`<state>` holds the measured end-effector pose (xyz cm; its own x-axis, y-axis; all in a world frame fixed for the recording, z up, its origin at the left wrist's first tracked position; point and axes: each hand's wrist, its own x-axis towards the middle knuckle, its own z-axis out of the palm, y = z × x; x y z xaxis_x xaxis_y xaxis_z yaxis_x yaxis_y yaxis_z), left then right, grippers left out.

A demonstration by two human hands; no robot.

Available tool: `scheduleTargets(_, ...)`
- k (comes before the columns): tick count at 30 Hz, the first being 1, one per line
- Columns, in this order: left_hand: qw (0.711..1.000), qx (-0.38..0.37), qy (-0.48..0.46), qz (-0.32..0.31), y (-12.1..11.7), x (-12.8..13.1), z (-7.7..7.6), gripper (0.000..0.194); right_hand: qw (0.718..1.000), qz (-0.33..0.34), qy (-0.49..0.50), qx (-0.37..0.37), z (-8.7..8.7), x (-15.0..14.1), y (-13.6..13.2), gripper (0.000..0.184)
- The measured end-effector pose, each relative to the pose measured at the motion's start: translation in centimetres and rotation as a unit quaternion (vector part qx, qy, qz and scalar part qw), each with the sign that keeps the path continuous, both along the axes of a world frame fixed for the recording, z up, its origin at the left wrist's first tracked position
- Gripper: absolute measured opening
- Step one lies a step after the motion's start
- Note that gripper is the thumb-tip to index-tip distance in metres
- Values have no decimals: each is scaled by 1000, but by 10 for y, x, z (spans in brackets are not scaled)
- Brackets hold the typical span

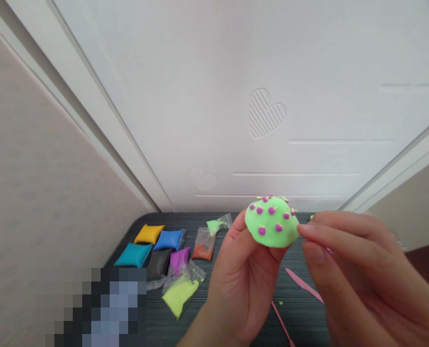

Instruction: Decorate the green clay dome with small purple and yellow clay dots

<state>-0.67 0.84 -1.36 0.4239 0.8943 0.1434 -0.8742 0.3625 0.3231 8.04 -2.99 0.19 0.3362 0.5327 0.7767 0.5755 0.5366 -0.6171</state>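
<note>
Lime-green modelling clay, shaped into a dome (272, 220), is sitting up above the dark table (158, 315), with purple dots and little yellow bits dotting it. The left hand (248, 284) is clamping it from below and behind. The right hand (366, 274) is hovering at the dome's right edge, index fingertip touching or nearly so; a speck of purple is showing by the thumb, but I can't tell if it's being pinched. A pink clay knife (304, 285) and a thin pink tool (282, 323) are lying below, and colourful clay packets (133, 254) are lying off to the left.
</note>
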Motion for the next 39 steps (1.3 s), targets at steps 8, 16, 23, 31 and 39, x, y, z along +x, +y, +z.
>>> scheduleTargets(8, 999, -3, 32, 9, 0, 1, 3, 17, 999, 3, -31, -7, -3, 5, 0, 26)
scheduleTargets(16, 1000, -29, -3, -4, 10, 1, -4, 18, 999, -5, 32, -17, -1, -2, 0, 17)
scheduleTargets(23, 989, -131, 7, 62, 46, -10, -23, 20, 998, 49, 39, -24, -7, 10, 4, 20)
scheduleTargets(31, 993, -97, 30, 61, 45, -15, -21, 15, 997, 42, 63, -29, -11, 2, 14, 14)
scheduleTargets(39, 991, 15, 122, 54, 31, -16, -14, 13, 996, 32, 75, -24, -9, 5, 10, 15)
